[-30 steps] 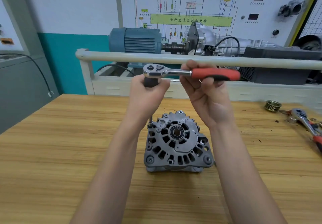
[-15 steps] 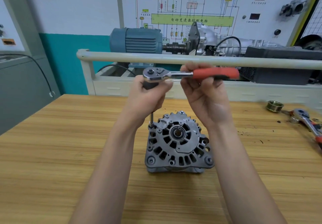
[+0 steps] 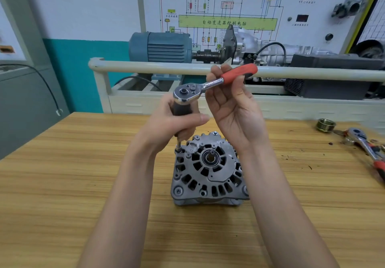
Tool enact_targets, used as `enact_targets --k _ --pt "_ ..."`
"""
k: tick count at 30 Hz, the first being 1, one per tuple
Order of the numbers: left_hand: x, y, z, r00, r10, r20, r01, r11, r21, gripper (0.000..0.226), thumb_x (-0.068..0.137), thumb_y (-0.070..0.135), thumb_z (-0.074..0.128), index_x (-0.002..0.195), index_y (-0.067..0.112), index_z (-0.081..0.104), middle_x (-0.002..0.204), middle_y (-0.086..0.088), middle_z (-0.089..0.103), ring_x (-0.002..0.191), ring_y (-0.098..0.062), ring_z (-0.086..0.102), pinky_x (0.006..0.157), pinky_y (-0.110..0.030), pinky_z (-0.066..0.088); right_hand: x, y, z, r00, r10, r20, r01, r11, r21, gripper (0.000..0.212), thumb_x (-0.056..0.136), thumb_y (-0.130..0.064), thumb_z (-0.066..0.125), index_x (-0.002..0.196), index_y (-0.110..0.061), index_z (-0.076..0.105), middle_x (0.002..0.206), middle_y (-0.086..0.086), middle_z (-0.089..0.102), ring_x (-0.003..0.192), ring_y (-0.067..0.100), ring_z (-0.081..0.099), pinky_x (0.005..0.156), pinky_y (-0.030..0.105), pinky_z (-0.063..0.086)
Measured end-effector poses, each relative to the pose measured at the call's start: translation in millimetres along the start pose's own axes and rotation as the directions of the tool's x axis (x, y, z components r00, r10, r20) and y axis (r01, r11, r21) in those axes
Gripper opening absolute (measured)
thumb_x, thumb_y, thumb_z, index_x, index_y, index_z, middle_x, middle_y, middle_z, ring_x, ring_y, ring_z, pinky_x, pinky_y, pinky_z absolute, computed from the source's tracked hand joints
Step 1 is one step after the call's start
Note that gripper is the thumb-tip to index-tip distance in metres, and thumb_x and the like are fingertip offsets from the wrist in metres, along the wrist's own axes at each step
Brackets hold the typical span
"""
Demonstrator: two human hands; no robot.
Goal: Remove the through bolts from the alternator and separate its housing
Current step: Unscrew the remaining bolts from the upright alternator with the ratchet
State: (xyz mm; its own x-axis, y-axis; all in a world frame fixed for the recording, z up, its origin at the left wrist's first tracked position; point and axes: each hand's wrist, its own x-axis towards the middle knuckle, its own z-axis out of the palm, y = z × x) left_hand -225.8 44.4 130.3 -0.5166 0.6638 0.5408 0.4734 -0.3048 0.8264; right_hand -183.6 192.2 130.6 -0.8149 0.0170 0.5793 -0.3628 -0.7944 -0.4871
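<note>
Red-handled ratchet pointing right, extension upright — alternator

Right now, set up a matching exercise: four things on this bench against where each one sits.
Things:
1. grey cast-metal alternator
2. red-handled chrome ratchet
3. brass-coloured grooved pulley
4. second red-handled ratchet

Places:
A. far right edge of the wooden table
B. held above the alternator
C. table centre
D. just left of the second ratchet's head

Pairs: 1-C, 2-B, 3-D, 4-A
</note>
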Motion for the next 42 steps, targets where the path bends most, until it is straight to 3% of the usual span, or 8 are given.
enact_targets --k 7,13,20,24,28,35,38,42 --pt "7 1 10 0.96 -0.036 -0.277 0.043 0.999 0.019 0.04 0.081 0.007 0.057 0.047 0.023 0.043 0.041 0.007 0.033 0.038 -0.013 0.025 0.042 -0.019 0.024 -5 -7 -8 0.974 -0.084 0.211 0.116 0.982 -0.147 0.026 0.071 -0.019 0.079 0.095 -0.012 0.074 0.103 0.005 0.073 0.103 0.018 0.067 0.086 0.028 0.054" --pt "13 -1 24 0.863 0.001 -0.506 0.068 0.991 0.118 0.027 0.08 0.003 0.056 0.058 0.0 0.041 0.049 -0.006 0.031 0.044 -0.016 0.025 0.047 -0.025 0.022 -9 -19 -12 0.926 -0.074 0.37 0.206 0.921 -0.332 0.026 0.068 -0.021 0.08 0.093 -0.023 0.072 0.106 -0.002 0.072 0.109 0.015 0.064 0.092 0.028 0.049" --pt "0 3 -3 0.997 0.058 -0.046 -0.056 0.998 0.043 0.024 0.073 0.02 0.07 0.055 0.023 0.054 0.045 0.004 0.046 0.039 -0.016 0.04 0.044 -0.027 0.032 -4 -2 0 0.997 -0.03 0.072 0.039 0.991 -0.125 0.026 0.083 -0.018 0.052 0.093 -0.009 0.074 0.102 0.009 0.073 0.096 0.019 0.07 0.078 0.028 0.056" --pt "-2 6 2 0.997 0.073 -0.001 -0.073 0.997 -0.036 0.032 0.076 0.018 0.064 0.049 0.023 0.047 0.04 0.01 0.038 0.034 -0.012 0.029 0.04 -0.028 0.02 -3 3 5 0.998 0.003 0.057 -0.001 0.999 -0.04 0.028 0.086 -0.016 0.05 0.097 -0.003 0.071 0.1 0.012 0.072 0.094 0.023 0.07 0.081 0.031 0.056" --pt "3 7 9 0.981 0.039 -0.192 -0.04 0.999 -0.005 0.04 0.08 0.007 0.059 0.049 0.026 0.044 0.04 0.012 0.033 0.035 -0.01 0.024 0.041 -0.019 0.023 -5 -4 1 0.988 -0.067 0.139 0.083 0.99 -0.113 0.021 0.081 -0.017 0.064 0.097 -0.007 0.072 0.102 0.01 0.072 0.1 0.022 0.068 0.085 0.03 0.055" --pt "11 5 23 0.84 0.07 -0.538 0.003 0.991 0.135 0.03 0.081 0.011 0.062 0.061 -0.004 0.045 0.051 -0.005 0.033 0.046 -0.015 0.025 0.045 -0.022 0.021 -11 -14 -5 0.94 -0.06 0.336 0.189 0.911 -0.367 0.026 0.067 -0.024 0.082 0.092 -0.024 0.073 0.102 0.0 0.073 0.109 0.017 0.064 0.088 0.028 0.051" --pt "8 6 16 0.901 0.048 -0.432 0.018 0.989 0.147 0.028 0.073 0.017 0.065 0.051 0.022 0.05 0.043 0.007 0.037 0.04 -0.012 0.028 0.044 -0.022 0.025 -9 -13 -4 0.962 -0.067 0.263 0.14 0.952 -0.271 0.025 0.073 -0.025 0.074 0.097 -0.018 0.073 0.105 0.005 0.072 0.106 0.017 0.065 0.086 0.026 0.053" --pt "-2 8 1 0.998 0.046 -0.035 -0.042 0.995 0.085 0.026 0.072 0.021 0.071 0.052 0.021 0.054 0.042 -0.001 0.042 0.037 -0.02 0.034 0.041 -0.031 0.027 -5 -2 -1 0.995 -0.013 0.103 0.021 0.997 -0.074 0.024 0.08 -0.02 0.062 0.097 -0.007 0.073 0.1 0.01 0.072 0.097 0.021 0.069 0.079 0.029 0.057"
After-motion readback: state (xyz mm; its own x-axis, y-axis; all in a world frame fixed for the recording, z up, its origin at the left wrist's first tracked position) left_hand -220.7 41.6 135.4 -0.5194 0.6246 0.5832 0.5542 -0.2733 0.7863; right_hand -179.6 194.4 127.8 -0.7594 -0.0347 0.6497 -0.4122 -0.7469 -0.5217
